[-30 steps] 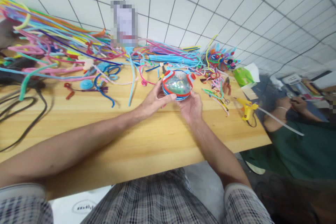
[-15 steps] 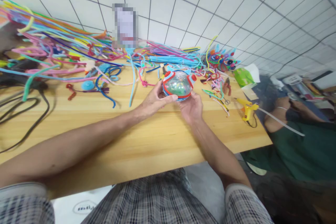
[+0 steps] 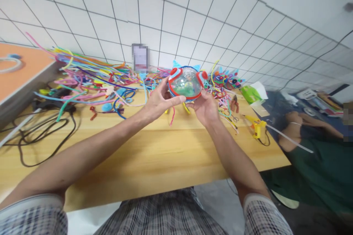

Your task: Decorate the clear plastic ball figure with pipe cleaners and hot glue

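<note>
Between both hands, raised over the wooden table [image 3: 176, 150], is a clear plastic ball [image 3: 185, 83] trimmed with red, white and blue pipe cleaners. Two light-blue points stick up from its top, and red-and-white discs sit on either side. Small colourful bits show inside, too blurred to name. My left hand [image 3: 159, 99] grips its left side, thumb along the lower front. On the lower right, my right hand [image 3: 206, 109] supports it with curled fingers. Beneath the ball, a pink pipe cleaner [image 3: 172, 116] lies on the wood.
Pipe cleaners [image 3: 91, 77] are heaped along the tiled wall, near a pixelated phone-like panel [image 3: 140, 58]. Further right are a similar decorated piece [image 3: 227, 79], pliers [image 3: 235, 104], scissors [image 3: 235, 119] and a yellow glue gun [image 3: 257, 127]. Black cable [image 3: 46, 161] coils at left. Another person [image 3: 309, 154] sits at right.
Both hands have lifted the ball and tipped it, so its blue points now show clearly. The view has tilted up and swung left, bringing an orange surface into sight.
</note>
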The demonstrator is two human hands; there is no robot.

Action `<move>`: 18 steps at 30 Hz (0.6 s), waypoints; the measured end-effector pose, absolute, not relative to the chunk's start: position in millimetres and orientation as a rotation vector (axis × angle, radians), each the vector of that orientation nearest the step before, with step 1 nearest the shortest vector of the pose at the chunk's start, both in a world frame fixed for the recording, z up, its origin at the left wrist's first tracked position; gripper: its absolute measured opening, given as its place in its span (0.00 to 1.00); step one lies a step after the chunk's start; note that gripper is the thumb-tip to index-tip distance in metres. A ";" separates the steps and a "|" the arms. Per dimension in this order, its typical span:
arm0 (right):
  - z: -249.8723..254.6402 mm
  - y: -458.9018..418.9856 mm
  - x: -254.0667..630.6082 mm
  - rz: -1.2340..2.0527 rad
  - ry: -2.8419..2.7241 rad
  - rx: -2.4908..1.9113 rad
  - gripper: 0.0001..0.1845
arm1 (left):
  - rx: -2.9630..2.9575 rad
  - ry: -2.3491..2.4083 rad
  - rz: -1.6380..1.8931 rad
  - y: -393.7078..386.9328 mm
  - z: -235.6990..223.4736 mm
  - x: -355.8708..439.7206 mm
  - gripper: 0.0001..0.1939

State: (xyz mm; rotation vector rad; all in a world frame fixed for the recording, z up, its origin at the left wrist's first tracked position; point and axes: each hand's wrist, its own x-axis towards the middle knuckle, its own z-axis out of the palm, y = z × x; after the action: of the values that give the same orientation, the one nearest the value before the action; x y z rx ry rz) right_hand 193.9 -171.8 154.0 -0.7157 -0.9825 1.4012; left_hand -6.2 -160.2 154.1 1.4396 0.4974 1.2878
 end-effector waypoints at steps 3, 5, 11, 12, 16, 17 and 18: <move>163.9 -166.8 192.2 1.404 -0.987 -0.675 0.12 | 1.468 0.511 1.299 -157.7 166.1 -5.5 0.54; 168.6 -163.6 191.5 1.399 -0.987 -0.653 0.13 | 1.465 0.530 1.306 -156.5 172.8 -4.3 0.53; 178.5 -158.2 190.1 1.384 -0.959 -0.617 0.12 | 1.430 0.560 1.318 -156.1 188.5 0.2 0.52; 179.1 -157.7 190.1 1.386 -0.944 -0.616 0.12 | 1.433 0.559 1.312 -155.8 189.5 0.7 0.51; 178.1 -156.0 191.8 1.393 -0.902 -0.611 0.13 | 1.431 0.540 1.285 -151.9 185.8 2.6 0.47; 177.4 -155.7 192.6 1.390 -0.900 -0.611 0.14 | 1.420 0.526 1.277 -150.4 183.3 3.3 0.46; 176.5 -155.5 193.3 1.386 -0.898 -0.612 0.14 | 1.407 0.509 1.268 -148.7 180.6 4.2 0.45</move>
State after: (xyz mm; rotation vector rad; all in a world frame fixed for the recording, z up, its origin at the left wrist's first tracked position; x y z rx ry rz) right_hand 193.3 -155.5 176.5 -0.6124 -0.8984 1.3857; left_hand 4.2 -148.7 180.6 1.4074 0.5092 1.2678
